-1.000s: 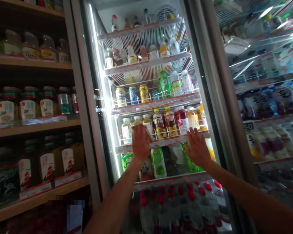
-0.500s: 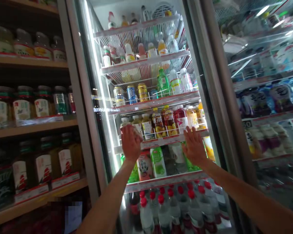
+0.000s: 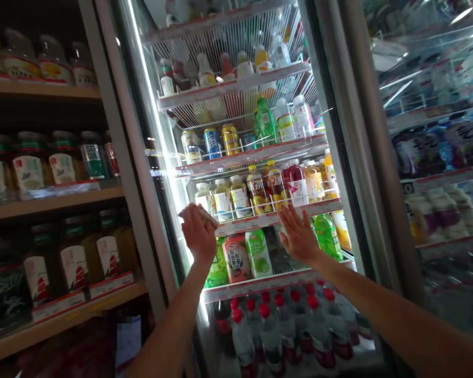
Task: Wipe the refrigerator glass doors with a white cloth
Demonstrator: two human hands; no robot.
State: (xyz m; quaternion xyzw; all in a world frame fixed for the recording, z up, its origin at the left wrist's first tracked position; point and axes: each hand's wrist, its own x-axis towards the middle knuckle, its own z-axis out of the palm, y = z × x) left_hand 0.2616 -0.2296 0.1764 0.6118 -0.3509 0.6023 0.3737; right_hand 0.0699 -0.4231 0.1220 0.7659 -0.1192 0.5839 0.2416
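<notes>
In front of me stands a drinks fridge with a glass door (image 3: 274, 244), its lit shelves full of bottles, cans and cartons. My left hand (image 3: 198, 236) presses a folded cloth (image 3: 208, 216) to the door's left side, near pale-labelled bottles (image 3: 223, 200). The cloth is mostly hidden under the palm and fingers. My right hand (image 3: 298, 234) lies flat against the glass with fingers spread and nothing in it. Behind the glass, close to that hand, are a green bottle (image 3: 326, 236) and dark red bottles (image 3: 297, 184).
Wooden shelves (image 3: 59, 197) with jars and bottles run along the left. A metal door frame (image 3: 362, 131) separates this door from another fridge section (image 3: 445, 178) on the right. Several red-capped bottles (image 3: 265, 336) stand on the lowest shelf inside.
My left hand with the cloth has slid a little left on the glass. The right hand has also moved left, uncovering the green bottle. The view has shifted slightly.
</notes>
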